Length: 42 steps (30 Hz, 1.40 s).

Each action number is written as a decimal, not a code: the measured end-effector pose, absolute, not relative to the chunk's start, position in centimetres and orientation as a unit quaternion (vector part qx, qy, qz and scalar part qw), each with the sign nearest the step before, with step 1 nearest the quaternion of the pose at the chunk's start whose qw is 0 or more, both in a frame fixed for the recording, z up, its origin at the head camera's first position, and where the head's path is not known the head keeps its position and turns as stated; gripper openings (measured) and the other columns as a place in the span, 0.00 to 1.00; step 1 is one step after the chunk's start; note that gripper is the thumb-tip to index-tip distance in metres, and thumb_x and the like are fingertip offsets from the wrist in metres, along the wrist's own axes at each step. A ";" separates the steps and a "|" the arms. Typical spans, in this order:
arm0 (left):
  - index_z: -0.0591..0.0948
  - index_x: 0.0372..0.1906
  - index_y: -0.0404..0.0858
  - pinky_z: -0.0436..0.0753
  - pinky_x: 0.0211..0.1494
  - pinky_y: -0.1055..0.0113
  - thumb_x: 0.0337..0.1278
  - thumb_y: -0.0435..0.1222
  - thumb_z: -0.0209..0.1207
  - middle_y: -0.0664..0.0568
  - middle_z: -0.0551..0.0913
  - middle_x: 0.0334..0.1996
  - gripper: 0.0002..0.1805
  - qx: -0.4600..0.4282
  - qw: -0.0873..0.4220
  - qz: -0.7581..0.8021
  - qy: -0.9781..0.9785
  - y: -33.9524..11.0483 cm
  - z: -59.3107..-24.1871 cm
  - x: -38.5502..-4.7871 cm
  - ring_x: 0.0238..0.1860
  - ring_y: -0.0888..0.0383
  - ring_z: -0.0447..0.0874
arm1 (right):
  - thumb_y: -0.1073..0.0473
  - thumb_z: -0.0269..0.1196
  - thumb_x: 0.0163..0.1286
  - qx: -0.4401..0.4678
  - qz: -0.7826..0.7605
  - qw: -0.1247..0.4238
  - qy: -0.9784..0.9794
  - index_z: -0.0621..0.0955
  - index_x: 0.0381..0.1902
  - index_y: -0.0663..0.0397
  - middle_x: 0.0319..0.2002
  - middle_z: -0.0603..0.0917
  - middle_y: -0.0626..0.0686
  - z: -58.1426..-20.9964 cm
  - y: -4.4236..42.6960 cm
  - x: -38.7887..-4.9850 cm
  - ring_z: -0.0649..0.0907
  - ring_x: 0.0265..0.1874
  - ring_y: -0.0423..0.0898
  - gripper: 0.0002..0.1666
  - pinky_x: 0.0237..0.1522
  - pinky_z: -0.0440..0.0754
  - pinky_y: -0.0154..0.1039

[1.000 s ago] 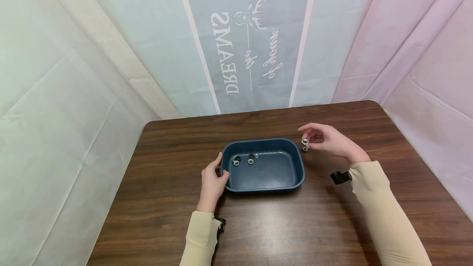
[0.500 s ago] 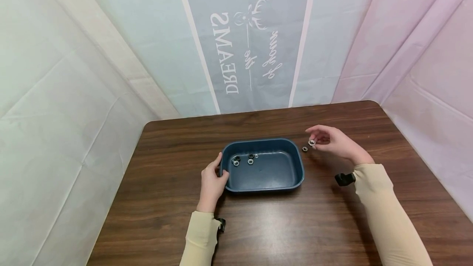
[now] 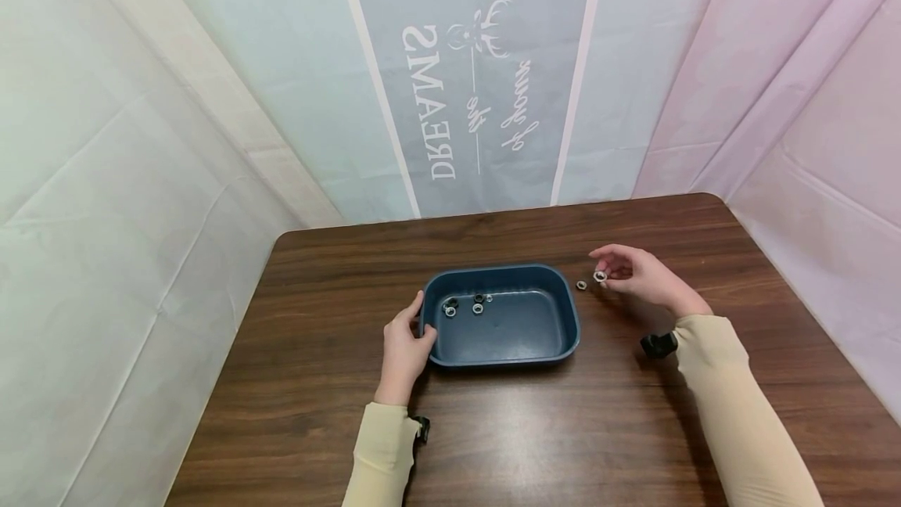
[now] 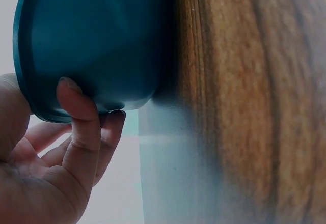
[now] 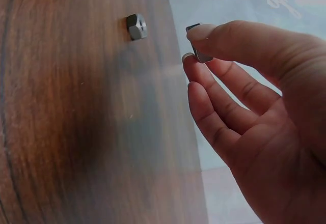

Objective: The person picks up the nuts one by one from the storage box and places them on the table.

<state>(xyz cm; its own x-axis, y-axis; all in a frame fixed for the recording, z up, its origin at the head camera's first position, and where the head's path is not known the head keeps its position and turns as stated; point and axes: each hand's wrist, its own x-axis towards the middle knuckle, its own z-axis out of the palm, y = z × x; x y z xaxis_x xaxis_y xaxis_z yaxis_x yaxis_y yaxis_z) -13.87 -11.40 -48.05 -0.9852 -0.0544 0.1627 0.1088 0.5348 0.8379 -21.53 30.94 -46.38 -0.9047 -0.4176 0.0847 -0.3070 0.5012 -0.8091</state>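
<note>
The right hand (image 3: 646, 282) pinches a silver hexagonal metal nut (image 5: 204, 57) between thumb and fingertips; a second ago this hung at twelve o'clock from another silver metal nut (image 5: 135, 27), and now it is at two o'clock. That other nut lies on the brown wood-grain table (image 3: 521, 444), between it and the dark blue rounded-rectangular tray (image 3: 500, 341). The left hand (image 3: 404, 349) grips the tray's nine o'clock wall, unchanged. Small dark and silver nuts (image 3: 478, 313) lie inside, toward ten o'clock.

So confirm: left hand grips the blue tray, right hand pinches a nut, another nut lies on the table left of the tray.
Not quite: that other nut lies on the table right of the blue tray, as the head view shows. The rest stands.
</note>
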 end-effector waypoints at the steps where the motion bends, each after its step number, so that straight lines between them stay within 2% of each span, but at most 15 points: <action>1: 0.72 0.66 0.40 0.73 0.26 0.67 0.50 0.24 0.59 0.44 0.80 0.53 0.33 -0.014 0.084 -0.482 -0.872 -11.4 -48.1 -13.9 0.42 0.52 0.79 | 0.73 0.65 0.58 -0.208 -0.451 0.062 0.866 0.73 0.59 0.66 0.40 0.80 0.59 -46.5 31.0 -21.5 0.79 0.39 0.54 0.29 0.39 0.78 0.34; 23: 0.72 0.67 0.41 0.75 0.29 0.67 0.51 0.25 0.59 0.47 0.78 0.56 0.34 -0.008 0.076 -0.479 -0.874 -11.4 -48.3 -14.1 0.43 0.55 0.79 | 0.72 0.65 0.60 -0.186 -0.428 0.081 0.880 0.75 0.57 0.63 0.40 0.80 0.57 -48.0 31.2 -22.0 0.79 0.39 0.52 0.26 0.40 0.77 0.34; 30: 0.71 0.67 0.42 0.75 0.28 0.67 0.51 0.25 0.59 0.47 0.78 0.56 0.34 -0.008 0.072 -0.480 -0.874 -11.4 -48.3 -14.0 0.43 0.55 0.79 | 0.73 0.65 0.60 -0.185 -0.430 0.086 0.879 0.75 0.57 0.63 0.40 0.80 0.57 -48.4 31.3 -22.1 0.78 0.39 0.51 0.26 0.40 0.78 0.35; 37: 0.71 0.66 0.38 0.75 0.28 0.67 0.50 0.24 0.59 0.44 0.79 0.55 0.33 -0.019 0.082 -0.486 -0.870 -11.5 -48.1 -13.9 0.44 0.51 0.80 | 0.74 0.64 0.59 -0.179 -0.422 0.087 0.884 0.76 0.56 0.62 0.39 0.79 0.57 -48.9 31.5 -22.2 0.78 0.38 0.52 0.26 0.38 0.78 0.35; 42: 0.71 0.67 0.41 0.72 0.26 0.68 0.51 0.24 0.58 0.46 0.78 0.56 0.33 -0.012 0.077 -0.480 -0.874 -11.4 -48.2 -14.0 0.42 0.54 0.79 | 0.74 0.63 0.59 -0.180 -0.409 0.086 0.890 0.76 0.57 0.63 0.39 0.79 0.56 -49.2 31.5 -22.3 0.78 0.38 0.51 0.26 0.39 0.77 0.35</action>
<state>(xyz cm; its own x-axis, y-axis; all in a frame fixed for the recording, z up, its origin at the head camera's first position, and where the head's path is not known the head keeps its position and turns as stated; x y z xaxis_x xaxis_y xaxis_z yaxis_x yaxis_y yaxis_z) -13.96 -11.45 -48.20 -0.9878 -0.0525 0.1467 0.0956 0.5395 0.8365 -22.31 31.47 -49.21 -0.9203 -0.3911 -0.0059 -0.2502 0.6003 -0.7596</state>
